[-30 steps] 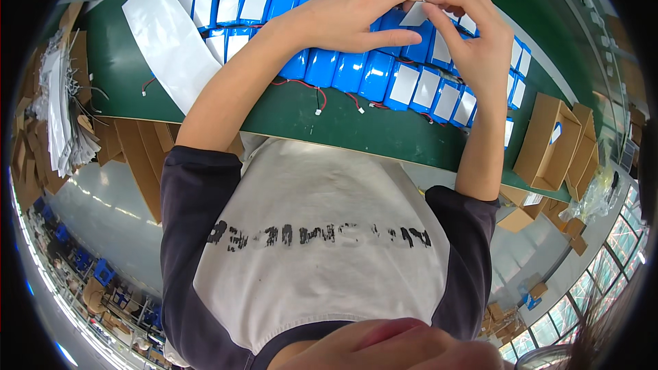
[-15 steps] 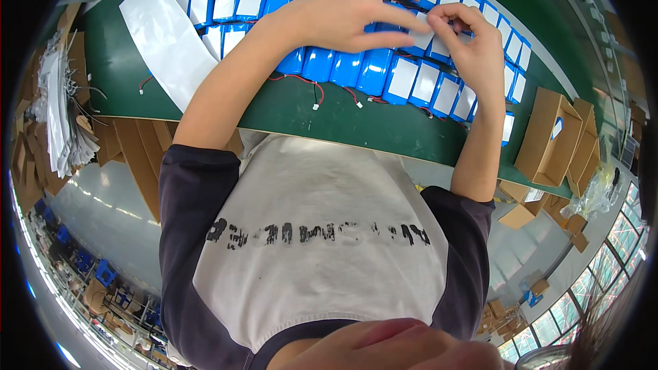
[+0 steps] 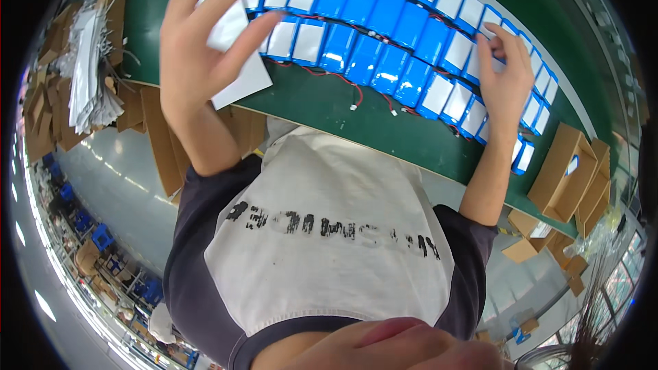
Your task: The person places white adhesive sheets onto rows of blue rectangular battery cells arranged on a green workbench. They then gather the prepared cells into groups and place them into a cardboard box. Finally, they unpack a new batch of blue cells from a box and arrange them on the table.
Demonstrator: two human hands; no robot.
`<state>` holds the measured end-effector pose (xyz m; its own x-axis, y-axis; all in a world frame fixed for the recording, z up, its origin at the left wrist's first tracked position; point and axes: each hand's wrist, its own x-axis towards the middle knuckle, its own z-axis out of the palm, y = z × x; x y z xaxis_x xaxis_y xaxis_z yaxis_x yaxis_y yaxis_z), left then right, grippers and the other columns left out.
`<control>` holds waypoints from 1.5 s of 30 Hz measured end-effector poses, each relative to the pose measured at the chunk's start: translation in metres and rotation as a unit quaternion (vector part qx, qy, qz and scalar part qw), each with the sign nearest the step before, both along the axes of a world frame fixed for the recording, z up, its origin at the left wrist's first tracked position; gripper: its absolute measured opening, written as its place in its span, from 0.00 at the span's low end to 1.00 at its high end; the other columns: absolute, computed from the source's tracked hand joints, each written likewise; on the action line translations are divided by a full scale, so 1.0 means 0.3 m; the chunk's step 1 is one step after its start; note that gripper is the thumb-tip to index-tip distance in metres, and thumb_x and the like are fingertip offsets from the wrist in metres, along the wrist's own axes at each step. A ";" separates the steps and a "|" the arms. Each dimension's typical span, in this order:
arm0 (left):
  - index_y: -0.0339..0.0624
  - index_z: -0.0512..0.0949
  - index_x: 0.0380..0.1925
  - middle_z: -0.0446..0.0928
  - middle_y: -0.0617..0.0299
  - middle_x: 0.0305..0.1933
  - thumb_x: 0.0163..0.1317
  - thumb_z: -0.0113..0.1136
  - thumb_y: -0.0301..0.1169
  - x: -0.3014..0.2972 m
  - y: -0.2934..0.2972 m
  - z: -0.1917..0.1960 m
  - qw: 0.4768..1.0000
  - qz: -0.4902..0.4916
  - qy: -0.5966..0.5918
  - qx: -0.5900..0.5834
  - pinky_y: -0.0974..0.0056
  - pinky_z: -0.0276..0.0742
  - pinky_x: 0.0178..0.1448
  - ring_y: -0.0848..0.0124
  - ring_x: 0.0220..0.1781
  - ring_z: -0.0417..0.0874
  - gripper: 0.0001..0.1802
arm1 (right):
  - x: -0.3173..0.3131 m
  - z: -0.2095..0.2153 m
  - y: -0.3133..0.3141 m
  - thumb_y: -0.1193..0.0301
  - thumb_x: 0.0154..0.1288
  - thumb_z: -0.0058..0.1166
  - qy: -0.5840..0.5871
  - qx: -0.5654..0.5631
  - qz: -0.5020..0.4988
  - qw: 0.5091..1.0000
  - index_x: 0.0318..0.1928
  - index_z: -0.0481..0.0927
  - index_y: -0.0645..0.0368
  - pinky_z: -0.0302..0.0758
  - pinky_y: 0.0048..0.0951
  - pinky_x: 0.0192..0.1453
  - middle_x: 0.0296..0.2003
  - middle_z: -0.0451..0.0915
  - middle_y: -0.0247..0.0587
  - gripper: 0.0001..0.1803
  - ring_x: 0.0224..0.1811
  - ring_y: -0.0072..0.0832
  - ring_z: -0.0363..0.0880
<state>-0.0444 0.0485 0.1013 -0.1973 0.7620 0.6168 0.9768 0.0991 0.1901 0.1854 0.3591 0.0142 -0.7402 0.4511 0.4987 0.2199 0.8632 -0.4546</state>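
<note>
Rows of blue-wrapped battery packs (image 3: 387, 10) lie on the green table, with thin red and black leads and small white plugs. White rectangles cover the tops of many packs, while several in the middle show plain blue. My left hand (image 3: 205, 41) is raised over a white sheet (image 3: 243, 88) and the left-end packs, fingers spread and slightly blurred, holding nothing visible. Over the right part of the rows, my right hand (image 3: 508, 75) has its fingers curled toward the thumb beside a white-topped pack (image 3: 458, 51). Anything between those fingertips is too small to make out.
Open cardboard boxes (image 3: 558, 171) stand at the table's right end. At the left, a bundle of white strips (image 3: 89, 75) hangs beside brown cardboard. The green table's (image 3: 329, 106) front edge runs close to my body. Loose plugs (image 3: 354, 106) trail toward that edge.
My left hand has swung left from the middle packs to above the white sheet. My right hand has come away from the middle packs, and the plain blue ones show fully. The view has shifted.
</note>
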 end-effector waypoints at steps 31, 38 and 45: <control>0.44 0.84 0.55 0.82 0.64 0.40 0.55 0.77 0.28 0.251 -0.206 -0.226 0.917 0.376 0.012 0.132 0.64 0.75 0.45 0.70 0.38 0.78 0.25 | -0.175 0.056 -0.594 0.77 0.65 0.66 0.013 -0.377 0.260 0.889 0.64 0.76 0.62 0.79 0.30 0.55 0.55 0.82 0.46 0.27 0.52 0.30 0.81; 0.37 0.78 0.63 0.85 0.67 0.39 0.62 0.74 0.39 0.112 -0.404 -0.370 0.830 0.407 -0.364 0.113 0.70 0.70 0.45 0.77 0.39 0.71 0.32 | -0.114 -0.016 -0.565 0.81 0.68 0.60 0.011 -0.409 0.234 0.882 0.54 0.82 0.63 0.77 0.27 0.50 0.42 0.83 0.41 0.15 0.43 0.26 0.81; 0.39 0.83 0.55 0.82 0.61 0.47 0.62 0.70 0.23 0.136 -0.290 -0.201 0.834 0.393 -0.337 0.190 0.66 0.76 0.53 0.72 0.46 0.80 0.20 | -0.081 -0.020 -0.536 0.80 0.66 0.62 0.020 -0.367 0.251 0.895 0.56 0.81 0.62 0.78 0.29 0.52 0.45 0.83 0.42 0.18 0.45 0.28 0.81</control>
